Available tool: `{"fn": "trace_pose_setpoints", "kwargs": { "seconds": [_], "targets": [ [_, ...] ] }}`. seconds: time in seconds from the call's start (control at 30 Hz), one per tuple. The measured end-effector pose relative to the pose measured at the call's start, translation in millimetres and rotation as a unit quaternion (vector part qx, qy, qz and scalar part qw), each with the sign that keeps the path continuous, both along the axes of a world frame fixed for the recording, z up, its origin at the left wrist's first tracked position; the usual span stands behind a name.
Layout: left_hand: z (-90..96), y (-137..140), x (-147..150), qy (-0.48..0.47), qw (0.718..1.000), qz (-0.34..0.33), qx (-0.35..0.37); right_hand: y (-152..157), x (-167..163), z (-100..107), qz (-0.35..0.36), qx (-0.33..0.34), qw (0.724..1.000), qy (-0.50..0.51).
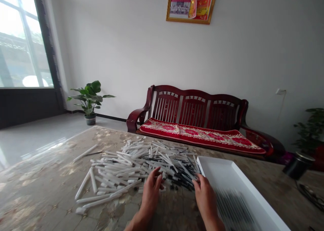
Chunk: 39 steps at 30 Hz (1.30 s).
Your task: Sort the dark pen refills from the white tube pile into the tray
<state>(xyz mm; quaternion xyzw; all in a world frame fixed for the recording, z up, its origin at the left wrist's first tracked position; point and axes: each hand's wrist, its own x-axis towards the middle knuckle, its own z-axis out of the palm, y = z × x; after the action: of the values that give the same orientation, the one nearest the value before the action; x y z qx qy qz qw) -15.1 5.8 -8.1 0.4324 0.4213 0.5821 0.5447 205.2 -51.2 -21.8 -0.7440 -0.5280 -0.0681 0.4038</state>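
Note:
A wide heap of white pen-like tubes (131,163) lies on the table, mixed with black slim pieces (186,177) on its right side. My left hand (151,187) is at the near edge of the heap, fingers curved but apart, with nothing plainly held. At the heap's right end, my right hand (204,192) has its thumb and fingertips drawn together by the black and grey pieces; what lies between them is too small to make out. Right beside it is a white shallow tray (249,182), where a row of thin dark sticks (234,207) lies side by side, blurred.
The patterned tablecloth (50,177) covers the table. A few loose tubes (84,153) lie left of the heap. A black cylinder (298,165) and a dark cable (310,195) are at the right. Beyond the table stands a red wooden bench (194,113).

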Motion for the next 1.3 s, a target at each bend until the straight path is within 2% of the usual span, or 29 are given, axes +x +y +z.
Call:
{"fn": "trace_pose_setpoints", "kwargs": {
  "seconds": [0.07, 0.17, 0.3, 0.43, 0.57, 0.67, 0.83, 0.93, 1.0, 1.2, 1.3],
  "targets": [
    [0.1, -7, 8, -0.012, 0.997, -0.076, -0.025, 1, -4, 0, 0.021, 0.026, 0.994, 0.104],
    [2.0, -13, 17, -0.049, 0.987, -0.135, -0.073, 1, -19, 3, 0.076, 0.01, 0.967, 0.243],
    [3.4, -10, 19, -0.094, 0.975, -0.173, -0.1, 1, -43, 2, 0.164, -0.033, 0.938, 0.304],
    [0.9, -3, 18, -0.139, 0.97, -0.17, -0.105, 3, -53, 0, 0.197, -0.064, 0.93, 0.304],
    [-0.7, 1, 18, -0.197, 0.961, -0.154, -0.116, 5, -49, -2, 0.192, -0.067, 0.949, 0.239],
    [0.7, 1, 18, -0.213, 0.959, -0.144, -0.119, 8, -47, -4, 0.179, -0.068, 0.949, 0.253],
    [4.6, 1, 16, -0.22, 0.962, -0.111, -0.119, 12, -53, 1, 0.169, -0.075, 0.906, 0.381],
    [7.6, 1, 15, -0.23, 0.96, -0.108, -0.119, 12, -57, 10, 0.154, -0.109, 0.865, 0.464],
    [9.8, 1, 14, -0.232, 0.959, -0.11, -0.123, 11, -57, 16, 0.157, -0.131, 0.848, 0.488],
    [12.9, 0, 14, -0.228, 0.959, -0.119, -0.117, 12, -53, 15, 0.181, -0.163, 0.826, 0.509],
    [11.0, 1, 14, -0.22, 0.962, -0.117, -0.11, 13, -52, 10, 0.196, -0.134, 0.833, 0.499]
  ]
}}
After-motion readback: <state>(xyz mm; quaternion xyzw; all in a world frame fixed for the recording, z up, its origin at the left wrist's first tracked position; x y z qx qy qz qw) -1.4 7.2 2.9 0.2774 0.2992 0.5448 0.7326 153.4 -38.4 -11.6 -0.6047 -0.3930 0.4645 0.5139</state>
